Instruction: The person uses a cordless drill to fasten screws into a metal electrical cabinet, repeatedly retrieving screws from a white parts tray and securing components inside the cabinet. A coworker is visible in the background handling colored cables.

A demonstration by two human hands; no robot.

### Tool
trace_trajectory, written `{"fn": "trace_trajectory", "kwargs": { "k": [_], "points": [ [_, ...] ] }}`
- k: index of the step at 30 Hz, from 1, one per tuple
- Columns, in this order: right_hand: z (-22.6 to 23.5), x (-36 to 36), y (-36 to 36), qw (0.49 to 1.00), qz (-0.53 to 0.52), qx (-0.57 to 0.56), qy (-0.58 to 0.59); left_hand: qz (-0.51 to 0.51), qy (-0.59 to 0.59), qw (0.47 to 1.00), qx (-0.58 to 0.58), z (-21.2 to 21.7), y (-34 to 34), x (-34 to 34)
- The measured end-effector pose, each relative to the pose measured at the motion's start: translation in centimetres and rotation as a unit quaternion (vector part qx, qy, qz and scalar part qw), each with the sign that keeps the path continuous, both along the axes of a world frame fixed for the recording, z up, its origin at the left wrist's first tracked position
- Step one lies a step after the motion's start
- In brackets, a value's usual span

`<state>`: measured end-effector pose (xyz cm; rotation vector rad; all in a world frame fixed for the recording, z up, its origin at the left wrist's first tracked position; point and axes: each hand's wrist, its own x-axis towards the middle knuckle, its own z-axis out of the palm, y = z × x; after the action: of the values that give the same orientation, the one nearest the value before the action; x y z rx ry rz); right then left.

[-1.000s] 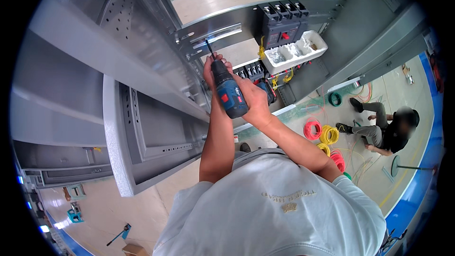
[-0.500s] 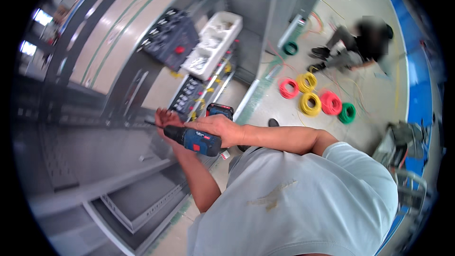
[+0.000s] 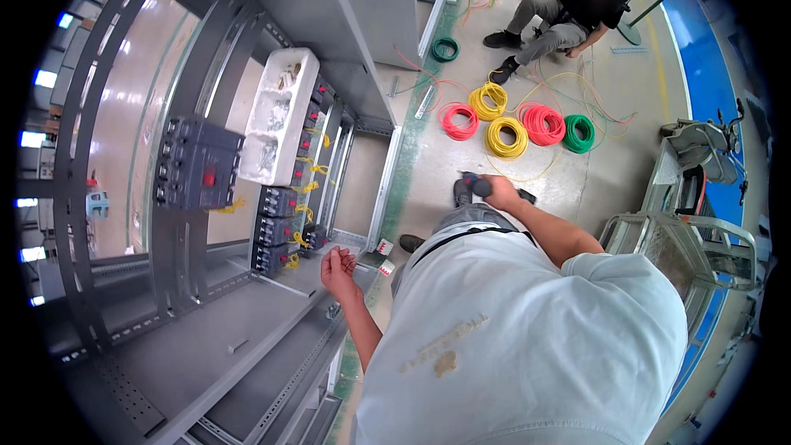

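**Drill held low, away from the cabinet**

The right hand (image 3: 500, 192) is closed around the grip of a drill (image 3: 474, 185), which hangs low on the right, above the floor (image 3: 593, 173) and well apart from the grey cabinet (image 3: 247, 346); the left hand (image 3: 339, 272) holds nothing, its fingers loosely curled, near the cabinet's lower frame.

Inside the cabinet, a large dark breaker (image 3: 198, 163) sits on the left rails; a column of smaller breakers (image 3: 276, 227) with yellow wires (image 3: 306, 188) runs beside it; a white tray (image 3: 280, 111) of small parts rests above them. These parts look already mounted, so I judge the fitting to be well along; whether screws are left to drive I cannot tell.

Far on the floor lie wire coils (image 3: 511, 124) in yellow, red and green; another person (image 3: 568, 8) sits beyond them; a metal cart (image 3: 684, 239) stands on the right.
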<state>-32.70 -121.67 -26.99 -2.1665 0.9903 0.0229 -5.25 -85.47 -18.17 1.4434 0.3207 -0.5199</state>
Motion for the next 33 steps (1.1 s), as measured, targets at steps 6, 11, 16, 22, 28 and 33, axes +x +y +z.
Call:
{"fn": "trace_trajectory", "kwargs": {
  "k": [6, 11, 16, 22, 28, 33],
  "points": [
    [-7.0, -12.5, -4.7, 0.96, -0.206, 0.026, 0.188, -0.081, -0.103, 0.991, 0.038, 3.0, -7.4, 3.6],
    [-9.3, -17.5, -5.9, 0.933, -0.271, 0.094, 0.217, -0.15, -0.118, 0.98, 0.051, 3.7, -15.5, 3.5],
    [-9.3, -17.6, -9.0, 0.933, -0.281, 0.132, 0.185, -0.266, -0.109, 0.956, 0.067, 0.2, -23.4, 0.6],
    [-9.2, -14.9, -13.7, 0.953, -0.25, 0.079, 0.15, -0.386, -0.051, 0.912, 0.129, -3.4, -30.3, -1.2],
    [-5.9, -11.2, -13.9, 0.947, -0.3, 0.076, 0.084, -0.501, -0.023, 0.844, 0.192, -8.7, -39.5, 3.2],
    [-4.4, -8.9, -12.6, 0.918, -0.38, 0.09, 0.069, -0.474, -0.001, 0.845, 0.248, -19.7, -48.0, 7.0]
  ]
}}
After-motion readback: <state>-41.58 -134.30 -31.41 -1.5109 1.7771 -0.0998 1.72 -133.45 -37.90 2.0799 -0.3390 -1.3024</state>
